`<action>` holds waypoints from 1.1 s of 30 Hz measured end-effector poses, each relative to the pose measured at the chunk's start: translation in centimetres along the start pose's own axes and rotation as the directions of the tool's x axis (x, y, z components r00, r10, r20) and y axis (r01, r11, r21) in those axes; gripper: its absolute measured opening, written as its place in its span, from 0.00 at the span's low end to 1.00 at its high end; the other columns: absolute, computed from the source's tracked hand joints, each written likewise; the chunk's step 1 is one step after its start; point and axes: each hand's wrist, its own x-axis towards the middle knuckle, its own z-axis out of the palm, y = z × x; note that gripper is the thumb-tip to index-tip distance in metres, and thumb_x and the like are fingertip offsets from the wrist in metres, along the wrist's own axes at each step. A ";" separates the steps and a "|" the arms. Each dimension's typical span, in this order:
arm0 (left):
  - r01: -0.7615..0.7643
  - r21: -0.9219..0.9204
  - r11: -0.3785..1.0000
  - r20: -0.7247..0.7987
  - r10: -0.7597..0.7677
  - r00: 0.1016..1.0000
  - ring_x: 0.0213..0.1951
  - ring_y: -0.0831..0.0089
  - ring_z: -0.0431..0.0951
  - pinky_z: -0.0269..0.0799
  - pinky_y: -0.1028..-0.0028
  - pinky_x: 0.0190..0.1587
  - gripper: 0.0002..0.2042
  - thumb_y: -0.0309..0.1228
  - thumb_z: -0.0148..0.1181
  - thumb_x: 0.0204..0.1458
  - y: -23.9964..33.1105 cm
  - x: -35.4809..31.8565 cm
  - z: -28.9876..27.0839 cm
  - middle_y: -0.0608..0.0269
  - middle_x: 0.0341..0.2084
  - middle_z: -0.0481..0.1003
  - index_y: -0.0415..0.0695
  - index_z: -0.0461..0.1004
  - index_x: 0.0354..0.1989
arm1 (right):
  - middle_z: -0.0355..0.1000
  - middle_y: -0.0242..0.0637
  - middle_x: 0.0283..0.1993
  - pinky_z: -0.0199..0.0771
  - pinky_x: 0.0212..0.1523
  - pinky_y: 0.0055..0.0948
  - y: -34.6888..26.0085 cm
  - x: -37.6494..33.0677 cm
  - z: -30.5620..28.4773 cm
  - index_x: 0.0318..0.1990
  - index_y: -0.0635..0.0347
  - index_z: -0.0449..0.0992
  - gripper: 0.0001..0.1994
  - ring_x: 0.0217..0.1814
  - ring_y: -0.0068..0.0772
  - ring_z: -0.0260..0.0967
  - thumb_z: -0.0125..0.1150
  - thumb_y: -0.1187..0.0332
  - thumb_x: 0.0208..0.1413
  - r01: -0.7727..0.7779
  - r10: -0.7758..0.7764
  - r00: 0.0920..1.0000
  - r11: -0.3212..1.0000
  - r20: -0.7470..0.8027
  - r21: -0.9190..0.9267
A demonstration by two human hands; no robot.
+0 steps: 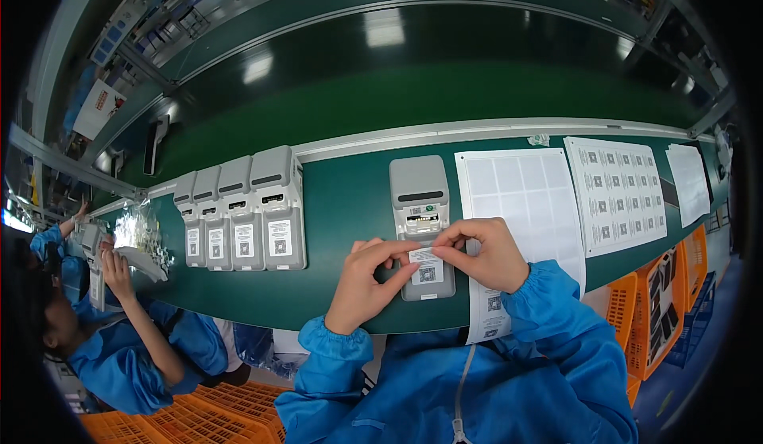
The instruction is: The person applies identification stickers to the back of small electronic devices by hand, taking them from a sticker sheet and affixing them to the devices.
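A grey and white device [419, 178], shaped like a payment terminal, lies on the green bench in front of me. Over its lower half is a white label [427, 272] with a square code. My left hand [364, 281] pinches the label's upper left corner between thumb and finger. At the upper right corner my right hand [489, 257] does the same, its fingertips closed. Whether the label's lower part touches the device I cannot tell. Under my right wrist lies a white label sheet [520, 197], mostly bare, with a few labels at its near end.
Several similar devices [274, 205] with labels stand in a row to the left. Another label sheet [616, 197] lies to the right, near orange crates [636, 317]. At far left a co-worker [119, 348] handles a device. A conveyor belt [445, 70] runs behind the bench.
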 end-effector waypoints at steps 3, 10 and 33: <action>0.007 0.005 1.000 -0.001 -0.007 1.000 0.32 0.74 0.72 0.62 0.71 0.46 0.15 0.26 0.75 0.52 0.0 -0.1 0.0 0.70 0.27 0.81 0.44 0.86 0.49 | 0.84 0.38 0.33 0.80 0.40 0.26 0.1 0.0 0.0 0.41 0.62 0.88 0.05 0.34 0.27 0.81 0.74 0.71 0.60 0.002 -0.002 1.000 1.000 0.003 -0.005; 0.009 -0.002 1.000 0.007 -0.009 1.000 0.32 0.74 0.72 0.63 0.71 0.46 0.15 0.26 0.75 0.52 -0.1 -0.1 0.0 0.71 0.27 0.81 0.45 0.86 0.49 | 0.84 0.38 0.33 0.80 0.40 0.26 0.1 0.0 0.1 0.41 0.62 0.88 0.05 0.34 0.28 0.81 0.75 0.71 0.60 -0.006 0.006 1.000 1.000 0.002 -0.007; 0.000 0.024 1.000 0.025 -0.001 1.000 0.32 0.74 0.70 0.61 0.71 0.47 0.16 0.29 0.75 0.54 -0.4 -0.1 0.1 0.73 0.29 0.79 0.49 0.85 0.52 | 0.84 0.39 0.33 0.81 0.40 0.27 -0.1 0.0 0.0 0.40 0.62 0.87 0.05 0.34 0.29 0.81 0.75 0.72 0.59 0.006 -0.006 1.000 1.000 0.005 -0.007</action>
